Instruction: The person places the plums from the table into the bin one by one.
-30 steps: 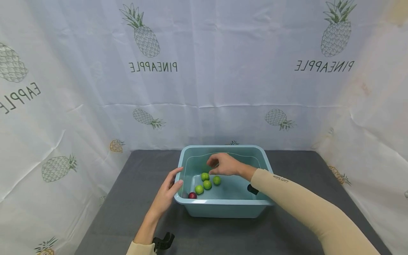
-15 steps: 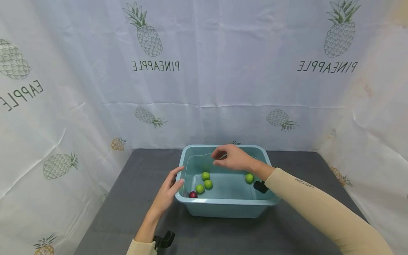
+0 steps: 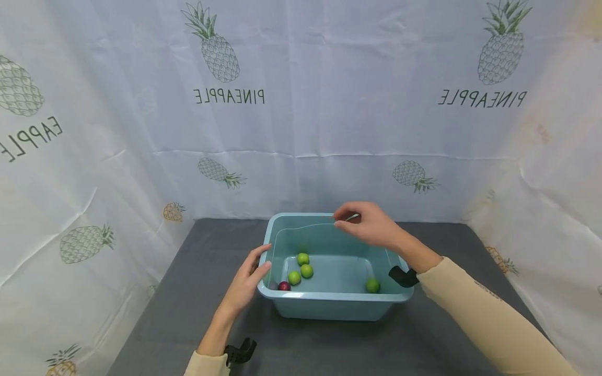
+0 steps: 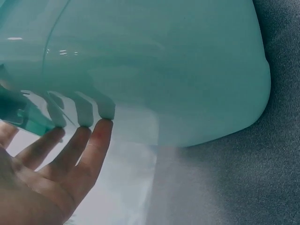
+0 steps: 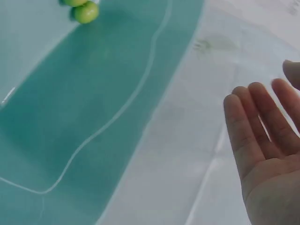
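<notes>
A light blue-green plastic basin (image 3: 336, 308) stands on the dark grey cloth. Inside it, three small round green fruits (image 3: 306, 270) lie grouped at the left, beside a dark red round one (image 3: 284, 285) in the near left corner. Another green fruit (image 3: 372, 285) is near the front right. My left hand (image 3: 244, 284) touches the basin's left side; in the left wrist view its fingertips (image 4: 104, 127) meet the outer wall, fairly straight. Above the far rim, my right hand (image 3: 369, 224) hovers with loosely bent fingers; the right wrist view shows its palm (image 5: 276, 187) holding nothing.
The dark grey cloth (image 3: 197, 313) surrounds the basin. White curtains (image 3: 301, 104) printed with pineapples hang behind it and at both sides. A thin pale line (image 5: 136, 93) runs along the basin's inner wall. Dark straps (image 3: 241, 351) are on the wrists.
One green fruit has shifted from the left group across to the basin's front right. My right hand has moved up and right, out over the far rim. The left hand has stayed put.
</notes>
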The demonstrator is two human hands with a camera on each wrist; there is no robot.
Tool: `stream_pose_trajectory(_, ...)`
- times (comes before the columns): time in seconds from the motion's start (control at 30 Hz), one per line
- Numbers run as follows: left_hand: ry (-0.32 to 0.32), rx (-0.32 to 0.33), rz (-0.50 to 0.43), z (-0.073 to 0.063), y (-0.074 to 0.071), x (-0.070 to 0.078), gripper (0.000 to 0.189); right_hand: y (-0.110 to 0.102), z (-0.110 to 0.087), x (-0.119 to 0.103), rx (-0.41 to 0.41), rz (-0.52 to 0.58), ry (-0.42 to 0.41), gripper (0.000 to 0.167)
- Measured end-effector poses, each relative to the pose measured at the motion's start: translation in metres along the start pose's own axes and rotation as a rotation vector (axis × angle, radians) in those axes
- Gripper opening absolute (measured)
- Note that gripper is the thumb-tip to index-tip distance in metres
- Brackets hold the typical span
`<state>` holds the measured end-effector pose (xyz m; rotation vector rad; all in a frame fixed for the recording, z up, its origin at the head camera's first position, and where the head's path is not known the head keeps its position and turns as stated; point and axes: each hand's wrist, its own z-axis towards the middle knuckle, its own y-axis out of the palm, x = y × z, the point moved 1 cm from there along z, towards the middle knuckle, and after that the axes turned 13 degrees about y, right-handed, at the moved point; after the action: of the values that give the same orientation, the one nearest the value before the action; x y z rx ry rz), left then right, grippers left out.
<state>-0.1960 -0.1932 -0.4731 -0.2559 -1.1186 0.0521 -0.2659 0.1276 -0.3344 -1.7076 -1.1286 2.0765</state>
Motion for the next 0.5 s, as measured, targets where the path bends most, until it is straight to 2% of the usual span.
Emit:
stream_pose_trajectory(0.23, 0.028, 0.036, 0.021, -0.002, -0.002, 0.001, 0.047, -0.018, -0.024, 0.013, 0.118, -0.018, -0.031, 0.021)
stream_pose_trajectory(0.5, 0.06, 0.061, 0.093, -0.006, -0.005, 0.004, 0.046, -0.021, -0.055, 0.034, 0.273, -0.065, -0.016, 0.022)
